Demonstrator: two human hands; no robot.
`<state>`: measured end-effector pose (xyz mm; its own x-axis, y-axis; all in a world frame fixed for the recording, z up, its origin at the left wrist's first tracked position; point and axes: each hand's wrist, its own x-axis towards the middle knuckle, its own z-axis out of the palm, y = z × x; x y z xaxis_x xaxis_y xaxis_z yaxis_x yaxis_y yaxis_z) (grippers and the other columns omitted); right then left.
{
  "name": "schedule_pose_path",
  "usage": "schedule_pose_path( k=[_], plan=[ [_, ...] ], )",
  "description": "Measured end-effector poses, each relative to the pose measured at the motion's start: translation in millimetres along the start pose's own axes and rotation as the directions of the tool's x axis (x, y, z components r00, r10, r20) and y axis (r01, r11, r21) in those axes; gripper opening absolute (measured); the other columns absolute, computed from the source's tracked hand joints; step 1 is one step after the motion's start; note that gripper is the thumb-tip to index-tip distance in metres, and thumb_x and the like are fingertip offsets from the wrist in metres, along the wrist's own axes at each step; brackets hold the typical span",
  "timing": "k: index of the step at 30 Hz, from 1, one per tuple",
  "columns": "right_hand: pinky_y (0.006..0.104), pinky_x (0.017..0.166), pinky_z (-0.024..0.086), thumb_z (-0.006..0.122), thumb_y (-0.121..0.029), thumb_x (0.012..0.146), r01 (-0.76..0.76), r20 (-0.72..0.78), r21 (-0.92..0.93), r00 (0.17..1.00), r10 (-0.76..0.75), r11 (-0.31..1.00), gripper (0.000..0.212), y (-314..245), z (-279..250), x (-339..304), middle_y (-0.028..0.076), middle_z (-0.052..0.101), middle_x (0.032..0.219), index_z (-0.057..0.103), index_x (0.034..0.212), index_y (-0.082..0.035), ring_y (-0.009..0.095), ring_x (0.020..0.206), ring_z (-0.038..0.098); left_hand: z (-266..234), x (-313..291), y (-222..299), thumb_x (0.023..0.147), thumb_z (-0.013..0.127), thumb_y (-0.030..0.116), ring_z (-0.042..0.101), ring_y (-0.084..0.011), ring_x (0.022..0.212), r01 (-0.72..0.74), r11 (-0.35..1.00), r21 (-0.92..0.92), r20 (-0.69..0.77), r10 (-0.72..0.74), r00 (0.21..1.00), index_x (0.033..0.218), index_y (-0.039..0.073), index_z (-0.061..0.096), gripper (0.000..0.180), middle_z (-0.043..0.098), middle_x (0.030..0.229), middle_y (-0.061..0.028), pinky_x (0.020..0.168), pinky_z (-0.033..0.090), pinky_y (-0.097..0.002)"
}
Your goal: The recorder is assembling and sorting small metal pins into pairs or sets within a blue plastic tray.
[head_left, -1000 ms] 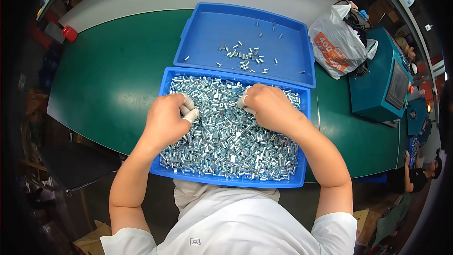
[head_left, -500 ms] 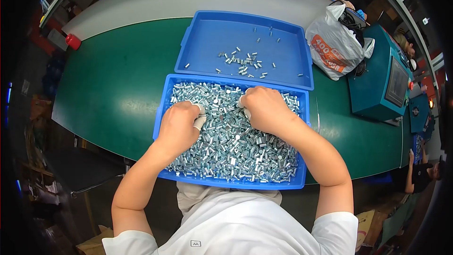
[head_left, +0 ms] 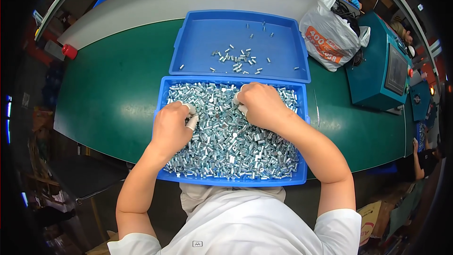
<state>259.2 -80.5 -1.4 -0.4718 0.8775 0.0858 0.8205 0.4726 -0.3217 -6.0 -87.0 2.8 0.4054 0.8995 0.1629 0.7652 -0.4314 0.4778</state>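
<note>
A blue tray [head_left: 231, 182] full of small metal cylindrical pieces [head_left: 226, 146] lies nearest my body. My left hand [head_left: 171, 125] is over its left side, fingers curled, with white finger cots on thumb and forefinger. My right hand [head_left: 260, 105] is bent over the pieces near the far rim, also wearing white finger cots. Both hands have their fingertips down at the pieces. What lies between the fingertips is too small to make out. Beyond, a second blue tray [head_left: 207, 28] holds loose metal cylinders [head_left: 239, 59] scattered across its bottom.
The trays rest on a green table [head_left: 108, 85] with a grey partition [head_left: 155, 0] behind. At right stand a white plastic bag [head_left: 325, 33] with black cables and a teal machine [head_left: 377, 71] with a screen. A thin metal tool [head_left: 317, 108] lies beside the near tray. A co-worker's hands show beyond the partition.
My left hand has shifted slightly left, its thumb and forefinger a little further apart. My right hand stays near the far rim, slightly turned. The whole view has shifted a little.
</note>
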Motion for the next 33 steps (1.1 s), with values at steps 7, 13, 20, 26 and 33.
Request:
schedule_pose_path(
  k=[7, 13, 20, 26, 33],
  plan=[
    [0.0511, 0.071, 0.056, 0.07, -0.003, 0.074, -0.038, 0.163, -0.185, 0.984, 0.069, 0.982, 0.011, -18, -6, 14, 0.016, 0.07, 0.089, 0.072, 0.085, -0.003, 0.038, 0.087, 0.07, -9, 3, 9, 0.077, 0.079, 0.009, 0.067, -0.0342, 0.087, -0.017, 0.971, 0.237, 0.103, -0.008, 0.995, 0.083, 0.004, 0.073, 0.01, 0.066, 0.085, -0.0122, 0.073, 0.054, -0.047],
    [0.0493, 0.073, 0.055, 0.068, -0.004, 0.074, -0.058, 0.122, 0.063, 0.991, 0.05, 0.996, 0.018, -4, -13, 6, 0.019, 0.073, 0.089, 0.076, 0.09, -0.005, 0.039, 0.082, 0.07, -13, 4, 8, 0.076, 0.079, 0.006, 0.067, -0.0331, 0.075, -0.036, 0.999, 0.024, 0.06, 0.035, 0.998, 0.086, 0.004, 0.073, 0.012, 0.067, 0.083, -0.0134, 0.067, 0.053, -0.0435],
    [0.028, 0.079, 0.056, 0.078, 0.001, 0.085, 0.013, -0.1, 0.884, 0.982, 0.162, 0.468, 0.023, -9, -22, -22, 0.007, 0.073, 0.099, 0.075, 0.108, -0.002, 0.013, 0.087, 0.069, -9, 8, 30, 0.086, 0.079, 0.002, 0.058, -0.0061, 0.073, 0.108, 0.747, -0.656, 0.114, -0.043, 0.993, 0.096, 0.003, 0.075, 0.011, 0.067, 0.088, -0.0009, 0.063, 0.045, -0.0221],
    [0.0298, 0.083, 0.056, 0.074, 0.011, 0.085, 0.092, -0.124, 0.983, 0.971, 0.206, 0.161, 0.029, -20, -9, -46, 0.008, 0.069, 0.106, 0.071, 0.112, 0.001, 0.015, 0.096, 0.068, 12, 14, 52, 0.089, 0.073, -0.006, 0.065, -0.0097, 0.087, 0.114, 0.492, -0.863, 0.177, 0.083, 0.981, 0.103, -0.002, 0.072, 0.015, 0.065, 0.103, -0.0059, 0.074, 0.053, -0.0231],
    [0.0305, 0.085, 0.058, 0.076, 0.011, 0.084, 0.073, -0.101, 0.991, 0.96, 0.261, 0.112, 0.028, -14, 2, -54, 0.012, 0.07, 0.11, 0.071, 0.11, 0.002, 0.016, 0.099, 0.068, 29, 10, 59, 0.09, 0.071, -0.007, 0.067, -0.0123, 0.083, 0.151, 0.411, -0.899, 0.169, 0.007, 0.986, 0.107, -0.004, 0.071, 0.018, 0.067, 0.096, -0.0074, 0.07, 0.056, -0.026]
  ],
)
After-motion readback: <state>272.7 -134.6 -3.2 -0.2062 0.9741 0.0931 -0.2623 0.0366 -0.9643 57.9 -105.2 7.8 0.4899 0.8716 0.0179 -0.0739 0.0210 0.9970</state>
